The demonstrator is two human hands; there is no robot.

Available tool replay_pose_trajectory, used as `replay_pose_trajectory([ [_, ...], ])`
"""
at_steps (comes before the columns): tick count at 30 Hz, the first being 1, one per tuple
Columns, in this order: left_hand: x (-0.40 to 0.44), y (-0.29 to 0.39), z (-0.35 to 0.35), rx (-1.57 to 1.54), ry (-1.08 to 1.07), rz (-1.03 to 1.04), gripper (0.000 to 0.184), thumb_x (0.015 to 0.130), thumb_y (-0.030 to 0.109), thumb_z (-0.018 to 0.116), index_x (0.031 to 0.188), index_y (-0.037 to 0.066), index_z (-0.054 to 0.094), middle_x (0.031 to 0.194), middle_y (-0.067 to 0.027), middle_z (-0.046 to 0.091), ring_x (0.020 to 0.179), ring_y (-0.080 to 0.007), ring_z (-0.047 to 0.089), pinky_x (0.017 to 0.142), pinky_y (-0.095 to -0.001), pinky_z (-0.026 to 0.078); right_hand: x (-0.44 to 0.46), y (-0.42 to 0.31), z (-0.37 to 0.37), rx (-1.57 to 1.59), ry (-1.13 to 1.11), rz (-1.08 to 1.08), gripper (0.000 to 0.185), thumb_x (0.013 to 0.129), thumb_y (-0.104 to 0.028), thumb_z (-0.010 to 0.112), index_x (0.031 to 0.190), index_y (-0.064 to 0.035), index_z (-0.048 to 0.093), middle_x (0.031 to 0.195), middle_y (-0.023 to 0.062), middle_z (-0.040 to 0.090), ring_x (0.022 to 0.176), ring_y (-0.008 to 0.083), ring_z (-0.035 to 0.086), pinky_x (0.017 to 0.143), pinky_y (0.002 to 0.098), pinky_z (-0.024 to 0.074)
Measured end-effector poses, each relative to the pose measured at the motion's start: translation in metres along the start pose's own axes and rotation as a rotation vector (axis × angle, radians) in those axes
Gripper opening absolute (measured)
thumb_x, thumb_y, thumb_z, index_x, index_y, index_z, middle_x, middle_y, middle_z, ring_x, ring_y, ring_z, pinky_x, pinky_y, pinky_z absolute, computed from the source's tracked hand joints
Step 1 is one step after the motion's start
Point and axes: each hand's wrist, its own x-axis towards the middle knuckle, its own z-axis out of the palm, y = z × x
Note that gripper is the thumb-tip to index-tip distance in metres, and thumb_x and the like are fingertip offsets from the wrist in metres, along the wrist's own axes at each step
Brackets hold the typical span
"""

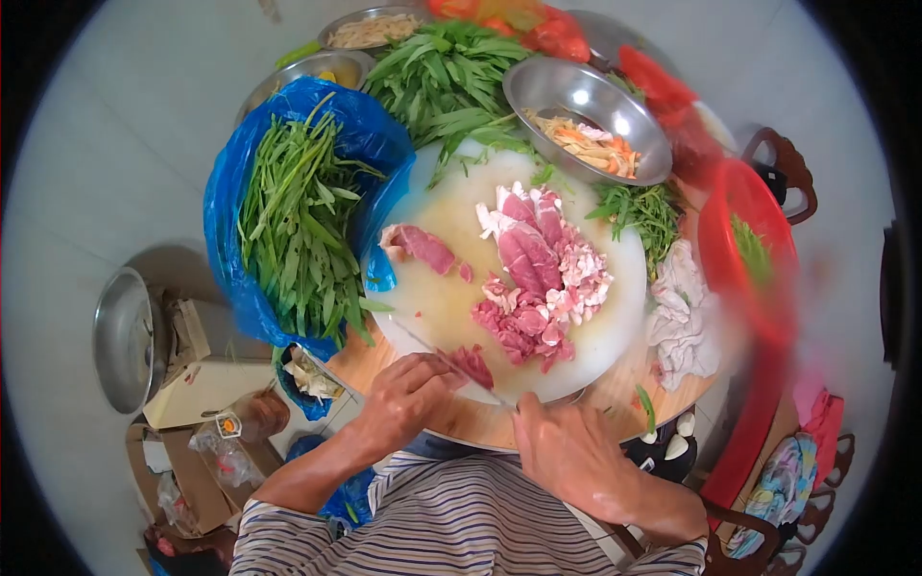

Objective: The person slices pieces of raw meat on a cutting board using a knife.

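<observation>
My right hand (576, 451) is closed around the handle of a knife (497, 392), whose thin blade slants up to the left across the near edge of the round white cutting board (615, 322). My left hand (408, 396), fingers curled, presses a small piece of red meat (471, 365) against the board beside the blade. Cut meat (519, 331) is heaped just beyond, with larger pink pieces (528, 252) and pale fatty bits (581, 283). Apart on the left of the board lies another strip of meat (423, 247).
Leafy greens fill a blue plastic bag (219, 216) on the left; more greens (451, 72) lie behind the board. A metal bowl (533, 86) of shredded vegetables stands at the back right. A crumpled cloth (684, 312) and a red basket (783, 240) are to the right.
</observation>
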Motion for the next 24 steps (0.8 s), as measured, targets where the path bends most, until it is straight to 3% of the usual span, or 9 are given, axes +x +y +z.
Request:
replay_pose_trajectory([
  [5,0.001,0.001,0.001,0.011,0.035,0.005,0.039,0.072,0.002,0.075,0.111,0.003,0.077,0.106,-0.0085,0.075,0.099,-0.0286,0.075,0.082,-0.0387,0.063,-0.015,0.005,0.007,0.033,-0.031,-0.018,0.017,0.094,-0.006,0.063,0.103,0.0076,0.062,0.065,0.0245,0.070,0.060,0.0415,0.075,0.055,0.0498,0.0606],
  [12,0.005,0.005,0.000,-0.017,0.018,-0.020,0.035,0.070,-0.002,0.077,0.104,0.006,0.076,0.100,-0.0087,0.074,0.092,-0.0303,0.072,0.078,-0.0405,0.060,0.039,-0.005,0.027,0.045,0.022,-0.056,0.020,0.094,-0.007,0.062,0.105,0.0096,0.064,0.068,0.0269,0.071,0.063,0.0416,0.077,0.057,0.0485,0.0625],
  [14,0.004,0.006,0.002,-0.009,0.039,-0.014,0.035,0.071,-0.002,0.077,0.104,0.006,0.076,0.101,-0.0086,0.074,0.093,-0.0303,0.072,0.080,-0.0409,0.060,0.041,-0.004,0.033,0.039,0.097,-0.044,0.022,0.106,-0.016,0.060,0.100,0.0050,0.062,0.064,0.0256,0.068,0.061,0.0468,0.073,0.059,0.0554,0.0592],
  [17,0.002,0.005,0.004,0.018,0.063,-0.022,0.035,0.072,0.000,0.077,0.106,0.005,0.076,0.105,-0.0094,0.074,0.096,-0.0304,0.072,0.083,-0.0408,0.061,0.024,0.011,0.026,-0.008,0.062,-0.005,0.017,0.097,-0.009,0.061,0.102,0.0073,0.064,0.067,0.0250,0.072,0.064,0.0424,0.077,0.059,0.0525,0.0624],
  [19,0.002,0.008,0.007,0.040,0.072,-0.034,0.035,0.072,0.002,0.077,0.107,0.004,0.075,0.108,-0.0103,0.074,0.098,-0.0304,0.073,0.085,-0.0403,0.061,0.013,0.020,0.018,-0.031,0.082,0.056,0.017,0.099,-0.011,0.061,0.100,0.0061,0.064,0.068,0.0252,0.072,0.064,0.0419,0.077,0.060,0.0532,0.0622],
  [22,0.010,0.012,0.008,0.095,0.236,-0.096,0.035,0.076,-0.002,0.082,0.110,0.004,0.074,0.107,-0.0118,0.073,0.091,-0.0296,0.072,0.079,-0.0396,0.060,-0.008,0.033,0.023,-0.041,0.192,0.137,0.017,0.102,-0.015,0.063,0.095,-0.0002,0.063,0.070,0.0209,0.073,0.062,0.0409,0.075,0.059,0.0532,0.0605],
  [24,0.012,0.015,0.002,-0.072,0.431,-0.280,0.036,0.079,-0.006,0.087,0.111,0.003,0.072,0.104,-0.0132,0.072,0.083,-0.0273,0.071,0.072,-0.0376,0.058,-0.018,0.036,0.029,-0.155,0.332,0.052,0.017,0.099,-0.018,0.070,0.095,-0.0040,0.063,0.074,0.0147,0.071,0.063,0.0381,0.074,0.056,0.0500,0.0591],
])
